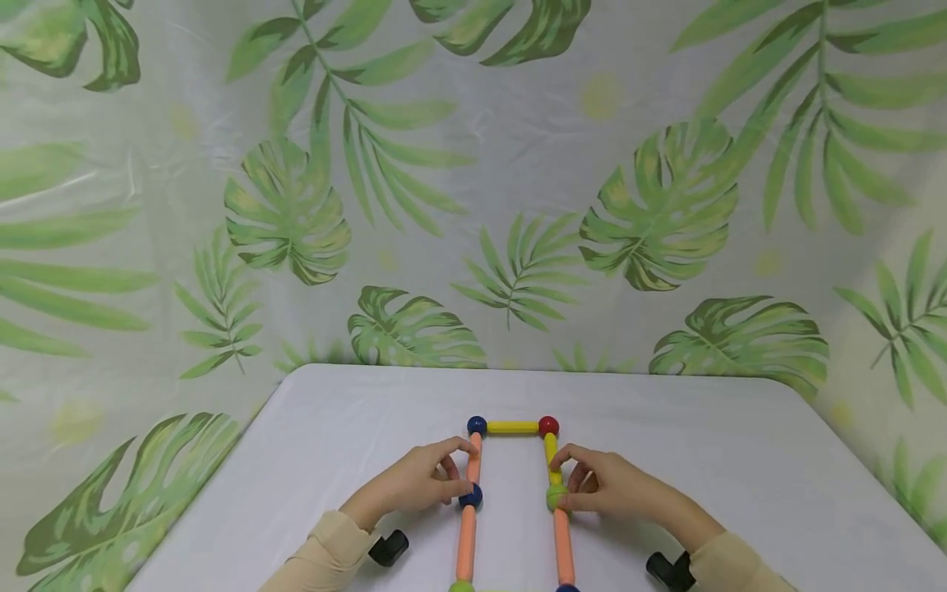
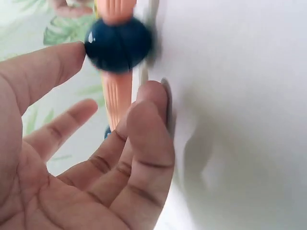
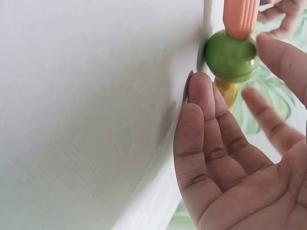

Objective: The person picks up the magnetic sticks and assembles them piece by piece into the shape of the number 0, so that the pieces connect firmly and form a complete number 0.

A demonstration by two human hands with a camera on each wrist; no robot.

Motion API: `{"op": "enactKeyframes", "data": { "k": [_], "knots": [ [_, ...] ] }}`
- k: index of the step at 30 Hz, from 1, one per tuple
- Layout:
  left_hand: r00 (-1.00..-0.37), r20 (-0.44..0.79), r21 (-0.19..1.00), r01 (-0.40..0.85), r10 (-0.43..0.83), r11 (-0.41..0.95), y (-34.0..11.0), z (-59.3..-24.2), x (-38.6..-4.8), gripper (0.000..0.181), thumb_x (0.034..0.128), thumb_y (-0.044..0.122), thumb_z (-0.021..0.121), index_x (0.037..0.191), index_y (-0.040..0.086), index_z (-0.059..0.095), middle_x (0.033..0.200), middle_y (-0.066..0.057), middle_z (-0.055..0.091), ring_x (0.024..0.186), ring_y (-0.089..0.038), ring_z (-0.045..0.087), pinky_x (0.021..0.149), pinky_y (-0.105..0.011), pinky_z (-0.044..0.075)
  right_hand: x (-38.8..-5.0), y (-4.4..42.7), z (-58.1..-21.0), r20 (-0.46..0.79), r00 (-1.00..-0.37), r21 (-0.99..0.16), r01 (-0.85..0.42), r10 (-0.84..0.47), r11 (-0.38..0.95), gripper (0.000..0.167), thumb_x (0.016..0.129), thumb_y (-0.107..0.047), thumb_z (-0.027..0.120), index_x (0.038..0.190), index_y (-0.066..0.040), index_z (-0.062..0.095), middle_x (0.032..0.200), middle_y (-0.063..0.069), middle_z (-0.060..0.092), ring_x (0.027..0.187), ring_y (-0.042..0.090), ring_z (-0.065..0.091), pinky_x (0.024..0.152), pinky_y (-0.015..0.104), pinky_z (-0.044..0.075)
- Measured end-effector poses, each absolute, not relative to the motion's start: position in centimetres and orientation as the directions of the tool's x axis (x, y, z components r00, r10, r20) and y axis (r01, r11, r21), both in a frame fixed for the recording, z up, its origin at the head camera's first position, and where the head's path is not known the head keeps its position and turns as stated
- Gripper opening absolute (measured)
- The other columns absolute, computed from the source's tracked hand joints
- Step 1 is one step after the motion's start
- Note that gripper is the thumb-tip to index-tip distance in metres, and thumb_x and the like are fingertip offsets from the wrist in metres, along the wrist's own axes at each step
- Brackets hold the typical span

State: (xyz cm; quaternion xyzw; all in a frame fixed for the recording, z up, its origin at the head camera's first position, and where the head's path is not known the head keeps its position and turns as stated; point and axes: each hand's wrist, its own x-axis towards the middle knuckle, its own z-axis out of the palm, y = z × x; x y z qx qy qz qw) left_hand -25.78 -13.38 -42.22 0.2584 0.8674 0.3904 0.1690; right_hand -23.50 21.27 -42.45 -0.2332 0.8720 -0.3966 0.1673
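Note:
A frame of magnetic sticks and balls lies on the white table. My left hand is at its left side, thumb tip against a dark blue ball and the other fingers loosely bent. Orange sticks run from that ball towards and away from me. On the right side, the thumb of my right hand touches a green ball, its remaining fingers relaxed beside it. A yellow stick extends beyond the green ball, and an orange stick comes nearer. Neither hand's fingers close round a piece.
Across the far end, a yellow stick joins a blue ball to a red ball. The near end, with another green ball, is cut off by the view's edge. A leaf-patterned sheet hangs behind the table.

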Motion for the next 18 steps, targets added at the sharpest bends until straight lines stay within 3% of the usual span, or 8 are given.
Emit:
{"op": "enactKeyframes", "data": {
  "k": [8,18],
  "knots": [
    [-0.789,-0.084,0.755,0.348,0.608,0.556,-12.6,-42.8,-24.9,0.024,0.0989,0.02,0.079,0.123,0.018,0.075,0.104,0.001,0.067,0.075,-0.009,0.061,0.06,-0.022,0.048,-23.2,21.0,-42.4,-0.047,-0.812,-0.743,-0.361,-0.582,0.564,0.029,0.098,-0.025,0.08,0.122,-0.011,0.07,0.101,0.001,0.069,0.084,0.01,0.065,0.076,0.023,0.054],
    [-0.805,-0.05,0.766,0.35,0.592,0.54,-11.2,-43.1,-25.6,0.021,0.0997,0.017,0.077,0.121,0.016,0.076,0.103,0.0,0.067,0.077,-0.009,0.063,0.061,-0.023,0.052,-23.7,22.1,-42.8,-0.065,-0.844,-0.736,-0.319,-0.532,0.597,0.027,0.099,-0.026,0.08,0.122,-0.015,0.071,0.102,0.001,0.069,0.085,0.013,0.065,0.076,0.024,0.054]
  ]
}}
